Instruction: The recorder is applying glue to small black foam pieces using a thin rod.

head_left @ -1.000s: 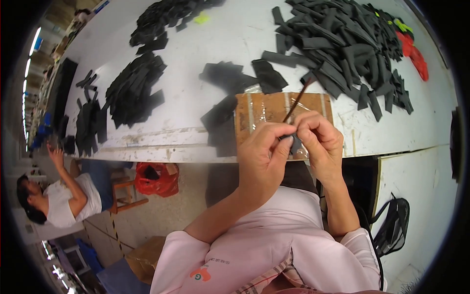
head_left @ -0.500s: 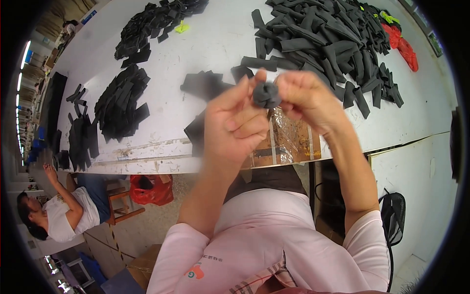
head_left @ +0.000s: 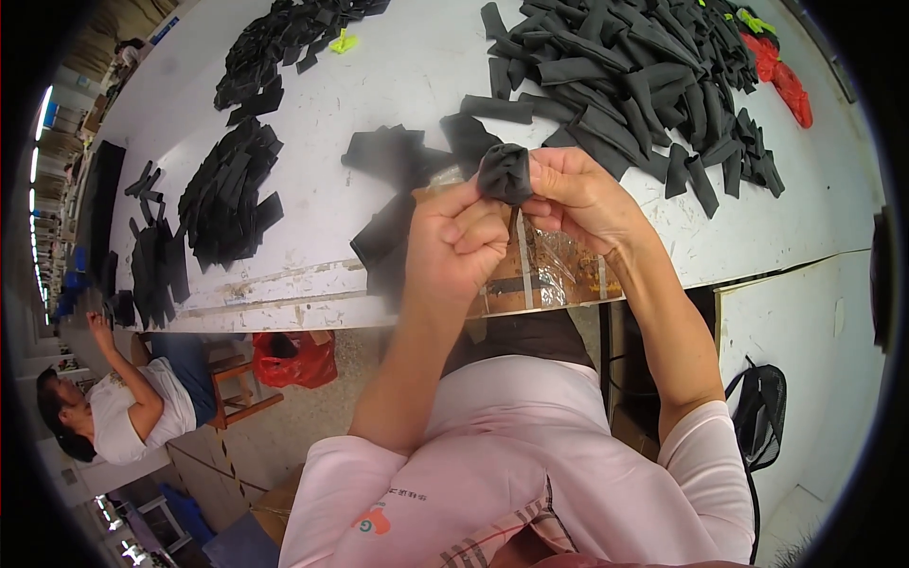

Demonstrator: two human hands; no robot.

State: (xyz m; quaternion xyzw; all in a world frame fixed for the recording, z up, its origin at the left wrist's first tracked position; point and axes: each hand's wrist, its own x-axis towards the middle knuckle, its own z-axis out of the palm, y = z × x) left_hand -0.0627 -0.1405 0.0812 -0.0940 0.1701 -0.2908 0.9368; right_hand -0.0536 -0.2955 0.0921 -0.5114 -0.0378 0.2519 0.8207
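A bunched dark grey fabric piece (head_left: pixel 505 174) is held up over the near edge of the table. My left hand (head_left: pixel 457 232) has its fingers curled, with thumb and index finger at the fabric's left lower side. From the right, my right hand (head_left: pixel 578 194) pinches the same fabric between thumb and fingers. The cloth looks gathered, with folds showing on its face. Just beyond and left of my hands lie flat dark fabric pieces (head_left: pixel 386 151) on the table. Below the hands is a brown board (head_left: pixel 544 270) covered in clear tape.
A large heap of dark fabric tubes (head_left: pixel 606 66) lies at the far right, beside a red plastic bag (head_left: pixel 786 90). Flat dark piles (head_left: pixel 227 194) lie at the left of the white table (head_left: pixel 312 189). A person (head_left: pixel 142 398) sits at the left near a red bag (head_left: pixel 298 360).
The fabric between my hands has gone from a small tight knot to a wider, more opened bunch. Both hands stay near the same place, with the fingers shifted slightly.
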